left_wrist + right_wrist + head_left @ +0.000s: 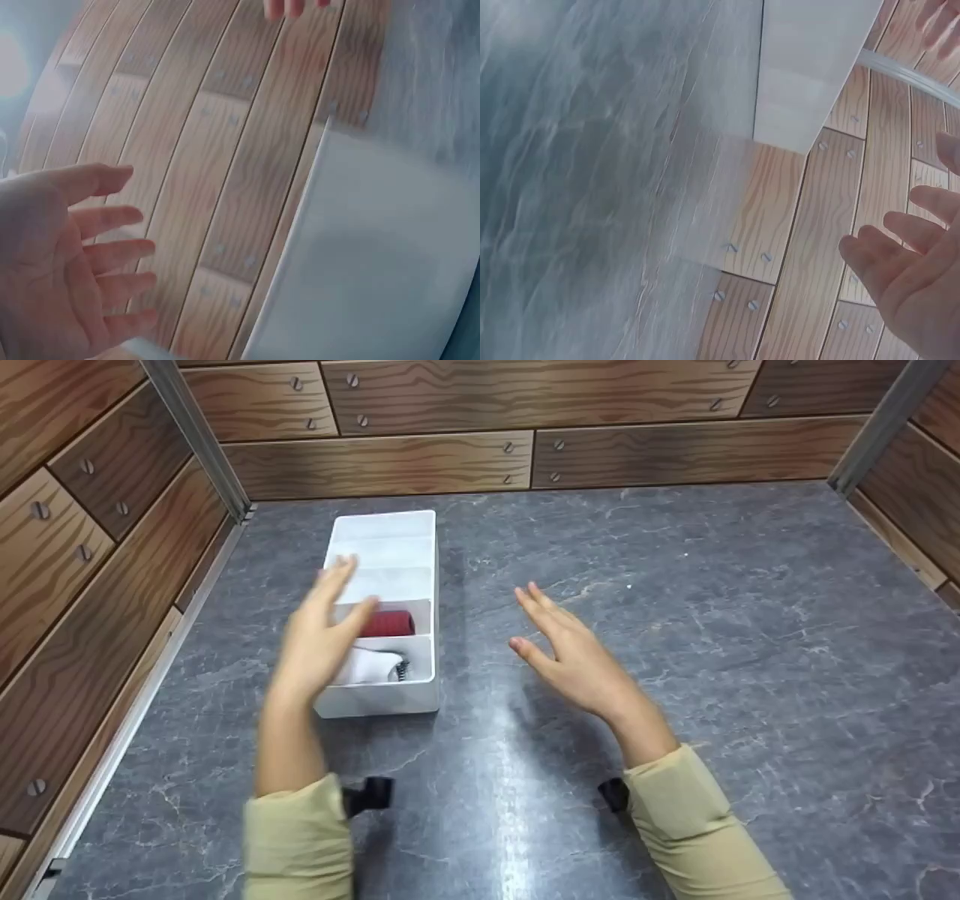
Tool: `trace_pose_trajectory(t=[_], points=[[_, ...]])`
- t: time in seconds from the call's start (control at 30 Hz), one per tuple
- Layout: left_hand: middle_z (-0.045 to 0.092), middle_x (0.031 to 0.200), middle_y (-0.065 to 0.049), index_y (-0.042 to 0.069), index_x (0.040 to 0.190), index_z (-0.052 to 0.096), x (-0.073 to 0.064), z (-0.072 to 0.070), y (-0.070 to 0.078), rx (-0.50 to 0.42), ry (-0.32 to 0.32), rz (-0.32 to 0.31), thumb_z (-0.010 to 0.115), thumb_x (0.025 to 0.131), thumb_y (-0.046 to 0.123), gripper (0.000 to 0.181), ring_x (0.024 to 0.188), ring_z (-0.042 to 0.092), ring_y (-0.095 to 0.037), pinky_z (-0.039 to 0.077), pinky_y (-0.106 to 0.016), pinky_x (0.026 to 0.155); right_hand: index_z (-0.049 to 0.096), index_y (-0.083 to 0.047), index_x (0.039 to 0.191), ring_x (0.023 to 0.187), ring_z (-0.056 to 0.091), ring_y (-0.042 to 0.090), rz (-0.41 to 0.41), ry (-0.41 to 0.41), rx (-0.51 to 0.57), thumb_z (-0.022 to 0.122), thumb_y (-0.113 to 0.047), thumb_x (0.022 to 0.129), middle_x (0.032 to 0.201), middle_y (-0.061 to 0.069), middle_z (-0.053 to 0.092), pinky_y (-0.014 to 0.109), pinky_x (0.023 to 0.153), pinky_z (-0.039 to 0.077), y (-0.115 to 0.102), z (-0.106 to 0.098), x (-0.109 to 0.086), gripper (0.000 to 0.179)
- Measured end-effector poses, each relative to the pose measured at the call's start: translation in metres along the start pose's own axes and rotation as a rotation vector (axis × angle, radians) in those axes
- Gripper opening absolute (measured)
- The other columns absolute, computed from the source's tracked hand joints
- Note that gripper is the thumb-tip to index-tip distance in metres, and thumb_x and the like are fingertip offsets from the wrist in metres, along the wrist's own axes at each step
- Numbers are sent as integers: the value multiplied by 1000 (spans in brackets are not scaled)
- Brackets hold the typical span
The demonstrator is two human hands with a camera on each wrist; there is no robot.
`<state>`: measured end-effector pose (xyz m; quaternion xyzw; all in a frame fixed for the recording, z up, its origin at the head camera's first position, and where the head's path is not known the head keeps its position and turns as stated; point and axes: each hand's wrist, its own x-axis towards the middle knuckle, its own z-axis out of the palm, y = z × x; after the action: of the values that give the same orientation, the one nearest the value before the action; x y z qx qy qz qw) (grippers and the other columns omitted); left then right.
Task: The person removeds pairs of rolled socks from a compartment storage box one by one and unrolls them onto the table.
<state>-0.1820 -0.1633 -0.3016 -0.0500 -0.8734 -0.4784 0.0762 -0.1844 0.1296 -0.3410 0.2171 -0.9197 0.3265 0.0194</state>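
A long white divided box [390, 701] stands on the left part of the grey marbled table. One of its compartments holds a dark red ribbed cylinder [395, 623]. In the nearest compartment lies a white object [375, 666] with a black coiled piece at its right end; its kind cannot be told. My left hand [309, 641], slightly blurred, is raised over the box's left side, hiding part of both contents. Its fingers are spread and hold nothing, as the left wrist view also shows. To the right of the box, my right hand [581, 664] hovers above the table, fingers extended, nothing held.
Wood-patterned panels [435, 397] wall in the table at the back and both sides. Grey metal posts [199, 431] stand in the back corners. Bare tabletop [750, 660] extends to the right of the box. Each wrist wears a small black camera mount [375, 793].
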Motion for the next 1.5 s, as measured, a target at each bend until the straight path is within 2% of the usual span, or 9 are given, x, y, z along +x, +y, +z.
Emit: trace_pose_trajectory(t=[0.3,0.53,0.7,0.8,0.9,0.97,1.13,1.3,1.5], points=[[29,153,-5,10,145,40,-16,-34,-45,-172,101,-14,56,97,23,52,141,22,-19,18,-40,114,34,-19,149,138,28,26,-79,3,40,49,-43,98,152,0,29,50,111,22,-17,13,8,58],[31,151,-14,4,147,33,-19,-34,-77,-349,97,-165,50,99,15,52,139,28,-25,24,-36,112,48,-15,140,112,56,23,-180,-4,141,59,-35,94,140,3,48,34,95,46,-40,29,21,52],[31,152,-15,2,148,31,-21,-30,-89,-429,72,-247,48,100,15,52,137,31,-26,28,-40,111,55,-7,132,108,60,22,-252,-40,226,65,-25,92,129,5,57,22,90,47,-54,44,35,45],[30,152,-13,3,148,30,-21,-27,-94,-457,58,-275,46,101,17,52,134,34,-23,36,-31,104,57,-6,129,110,58,25,-282,-67,233,66,-23,91,127,8,57,23,89,48,-61,53,44,43],[33,151,-11,4,148,32,-22,-25,-98,-500,49,-293,46,101,16,51,126,40,-19,45,-16,80,58,-6,127,110,57,25,-311,-87,174,68,-22,90,125,8,58,27,90,48,-69,61,52,42],[32,151,-9,7,149,31,-22,-23,-100,-537,37,-312,46,101,17,52,125,40,-18,44,-16,75,59,-4,126,112,56,24,-347,-100,105,68,-21,90,124,8,60,30,94,45,-74,65,57,41],[26,155,-7,14,153,23,-22,-20,-104,-579,17,-369,47,101,21,57,132,34,-19,40,-31,93,60,-3,122,114,54,23,-416,-147,-40,68,-19,90,120,8,61,33,99,40,-85,74,65,36],[32,151,-10,8,150,28,-20,-17,-106,-612,24,-369,45,101,15,52,118,44,-19,46,-25,86,62,-5,121,111,55,21,-376,-187,-99,68,-17,90,119,7,62,30,96,43,-90,80,70,34],[35,149,-11,5,148,32,-19,-15,-106,-625,20,-362,44,101,14,50,119,44,-18,46,-25,87,63,-8,122,114,55,19,-310,-231,-114,63,-11,92,121,5,62,30,97,43,-94,83,76,30]])
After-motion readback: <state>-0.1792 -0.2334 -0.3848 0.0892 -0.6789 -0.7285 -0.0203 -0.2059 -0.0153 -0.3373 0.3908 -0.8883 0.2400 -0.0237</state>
